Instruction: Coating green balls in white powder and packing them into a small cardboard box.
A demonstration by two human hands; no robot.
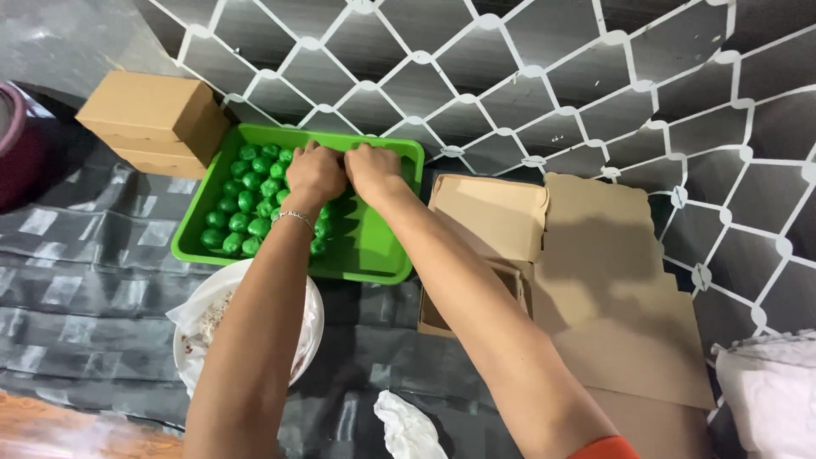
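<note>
A green plastic tray [378,255] lies on the dark patterned floor mat, its left half packed with several round green-wrapped balls [242,204]. Both my hands reach into the tray's far side. My left hand [313,174], with a thin bracelet at the wrist, rests knuckles-up over the balls near the tray's middle. My right hand [372,170] sits just beside it, fingers curled down toward the far rim. What the fingers hold is hidden under the hands.
Two closed cardboard boxes [153,119] are stacked left of the tray. An open cardboard box [489,246] and flat box blanks [625,289] lie to the right. A white bowl lined with plastic [191,327] sits under my left forearm. Crumpled white plastic [404,425] lies near me.
</note>
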